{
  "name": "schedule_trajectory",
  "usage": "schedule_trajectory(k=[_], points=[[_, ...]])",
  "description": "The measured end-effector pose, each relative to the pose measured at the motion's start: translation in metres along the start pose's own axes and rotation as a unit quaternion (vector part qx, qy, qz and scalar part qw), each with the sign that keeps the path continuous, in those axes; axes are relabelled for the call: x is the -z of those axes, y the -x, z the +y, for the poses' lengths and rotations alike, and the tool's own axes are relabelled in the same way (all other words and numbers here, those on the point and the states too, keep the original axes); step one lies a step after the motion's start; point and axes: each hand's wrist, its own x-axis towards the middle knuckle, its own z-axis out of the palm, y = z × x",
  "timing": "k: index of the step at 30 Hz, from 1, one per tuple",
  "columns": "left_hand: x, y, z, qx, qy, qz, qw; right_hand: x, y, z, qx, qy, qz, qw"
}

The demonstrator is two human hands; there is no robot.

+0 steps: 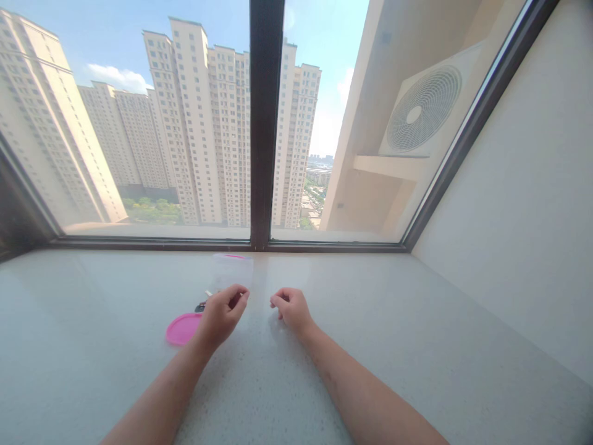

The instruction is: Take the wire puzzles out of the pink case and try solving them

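Nearest to me, my bare forearms [365, 383] reach in from the lower edge over a pale, speckled windowsill [250, 383]. My left hand [225, 315] and my right hand [294, 308] face each other, a little apart, fingers curled. On the left my grip is narrow, thumb and forefinger brought close together; I cannot tell whether something small sits between them. On the right my grip is narrow too, the fingertips bunched, and what they may hold is too small to make out. Just below that hand lies a faint roundish patch [278, 330], either something clear or merely a reflection.

At my left wrist a pink oval tray [182, 330] lies flat on the sill, its right part hidden by my arm. Just beyond it, small dark items [199, 307] and a whitish tip [208, 293] show past my left hand. Farther back, near the window, lies a clear plastic bag [234, 269] with a pink strip along its far edge.

Behind that stands the dark window frame [266, 123]. Outside, an air-conditioner unit [424, 111] sits on a ledge at right; pale high-rise buildings [185, 123] rise beyond, with green trees [152, 210] at their feet, under a blue sky [115, 37].
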Motion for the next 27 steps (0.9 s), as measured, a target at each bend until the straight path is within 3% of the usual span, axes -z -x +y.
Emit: schedule_trajectory(k=[7, 15, 27], points=[[0.001, 0.001, 0.003, 0.0, 0.005, -0.012, 1.0, 0.0, -0.001, 0.0, -0.002, 0.0, 0.005, 1.0], [-0.01, 0.004, 0.006, -0.003, 0.032, -0.093, 0.995, -0.001, 0.0, -0.002, 0.002, -0.006, 0.006, 1.0], [-0.017, 0.008, 0.01, -0.034, -0.019, -0.133, 0.99, 0.0, 0.0, 0.001, -0.007, -0.021, -0.001, 1.0]])
